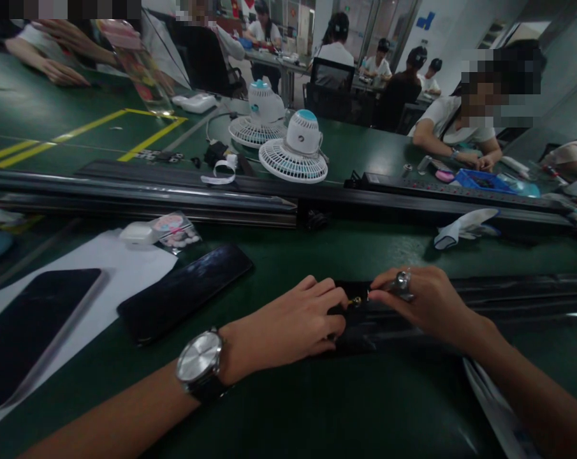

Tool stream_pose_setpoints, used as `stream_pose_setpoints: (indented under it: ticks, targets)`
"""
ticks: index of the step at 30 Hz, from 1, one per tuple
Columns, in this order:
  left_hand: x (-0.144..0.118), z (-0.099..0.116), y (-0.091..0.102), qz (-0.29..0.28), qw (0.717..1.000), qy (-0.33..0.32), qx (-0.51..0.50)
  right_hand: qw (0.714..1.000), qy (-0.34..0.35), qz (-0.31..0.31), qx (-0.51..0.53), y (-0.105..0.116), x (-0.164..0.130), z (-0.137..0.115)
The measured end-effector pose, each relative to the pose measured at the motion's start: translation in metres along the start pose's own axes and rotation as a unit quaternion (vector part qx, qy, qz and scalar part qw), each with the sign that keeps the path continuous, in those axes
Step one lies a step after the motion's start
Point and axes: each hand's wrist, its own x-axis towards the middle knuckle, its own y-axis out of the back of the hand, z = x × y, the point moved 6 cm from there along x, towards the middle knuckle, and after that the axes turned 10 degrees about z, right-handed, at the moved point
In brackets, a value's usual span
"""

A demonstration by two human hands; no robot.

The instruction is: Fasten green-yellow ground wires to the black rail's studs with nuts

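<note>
My left hand (295, 322), with a silver wristwatch (201, 363) on the wrist, rests on a black part (359, 335) lying on the green table (317, 401). Its fingertips pinch a small brass-coloured piece (356, 301). My right hand (424, 303), wearing a ring, meets it from the right; thumb and forefinger hold a thin silvery tool whose tip touches the same small piece. What lies under the hands is hidden.
Two dark phones (185, 290) (27, 331) lie left on white paper (116, 268), with a small packet (176, 231) behind. Black rails (173, 191) cross the table. Two small white fans (295, 150) stand beyond. A white glove (463, 227) lies right. Other people work opposite.
</note>
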Motion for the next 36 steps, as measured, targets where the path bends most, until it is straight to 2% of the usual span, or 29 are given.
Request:
stream_pose_setpoints:
  ticks: [5, 11, 16, 21, 24, 29, 33, 36]
  targets:
    - [0.000, 0.000, -0.005, 0.005, 1.000, -0.011, 0.016, 0.999, -0.028, 0.024, -0.007, -0.008, 0.000, -0.001]
    - [0.000, 0.001, -0.006, 0.006, 1.000, 0.002, 0.014, 0.999, -0.025, 0.016, -0.013, -0.017, -0.006, 0.000]
    - [0.001, 0.000, -0.007, -0.014, 1.000, 0.013, 0.006, 0.999, 0.012, -0.027, -0.018, -0.022, -0.006, -0.003]
    - [0.001, -0.001, -0.006, -0.012, 1.000, 0.006, 0.001, 0.994, 0.077, -0.080, -0.009, -0.013, -0.004, -0.007]
    - [0.001, 0.001, -0.005, -0.011, 1.000, 0.000, 0.000, 0.996, 0.070, -0.054, -0.010, -0.004, -0.003, -0.004]
    - [0.001, 0.002, -0.004, -0.005, 1.000, 0.006, -0.007, 1.000, 0.008, 0.015, -0.004, 0.001, 0.000, 0.001]
    - [0.001, 0.002, -0.003, -0.013, 0.999, 0.019, -0.026, 0.999, -0.024, 0.032, -0.001, -0.003, 0.001, 0.001]
    - [0.002, 0.001, -0.003, -0.017, 0.999, 0.024, -0.033, 0.999, -0.021, 0.031, 0.001, -0.006, 0.000, 0.002]
